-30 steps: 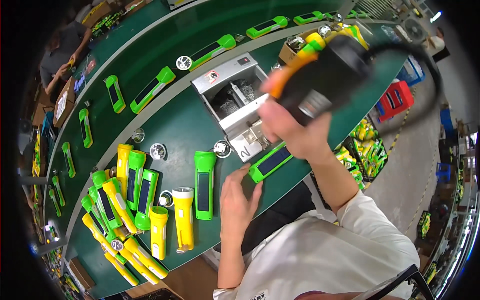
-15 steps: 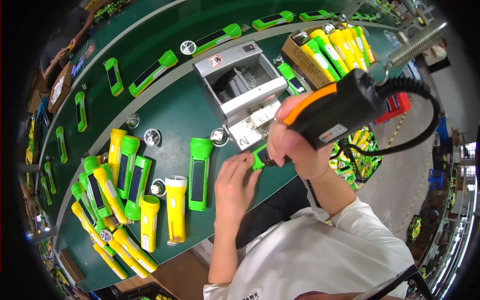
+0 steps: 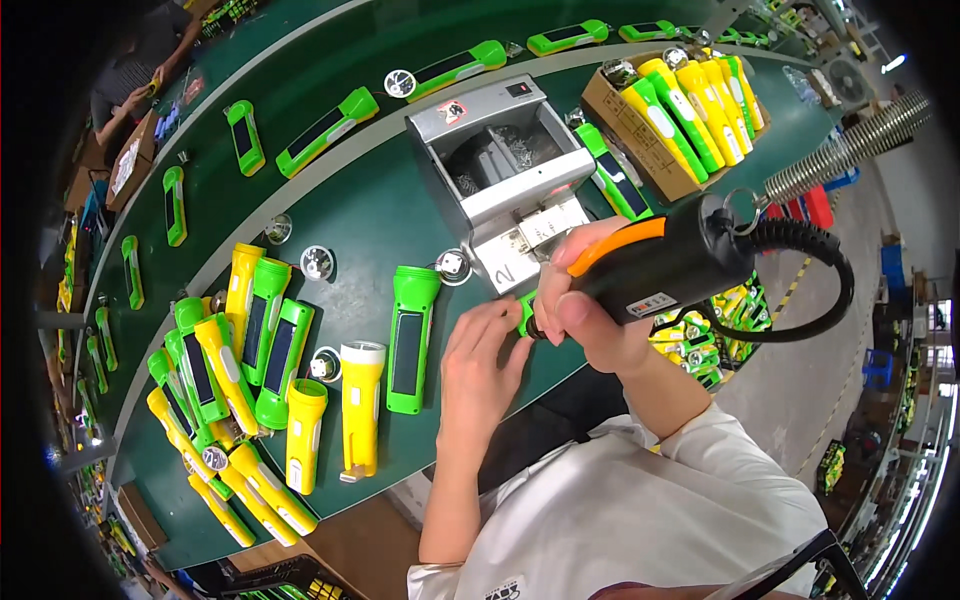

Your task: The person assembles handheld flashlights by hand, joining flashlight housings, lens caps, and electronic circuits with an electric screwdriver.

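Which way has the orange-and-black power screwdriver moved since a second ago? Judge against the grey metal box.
Yes. The power screwdriver has come down, from above the grey metal box to its near-right corner.

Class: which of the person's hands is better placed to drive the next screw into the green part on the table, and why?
Right. The right hand grips the electric screwdriver, its tip end down by the green part. The left hand rests flat beside that part, probably steadying it, and holds no tool.
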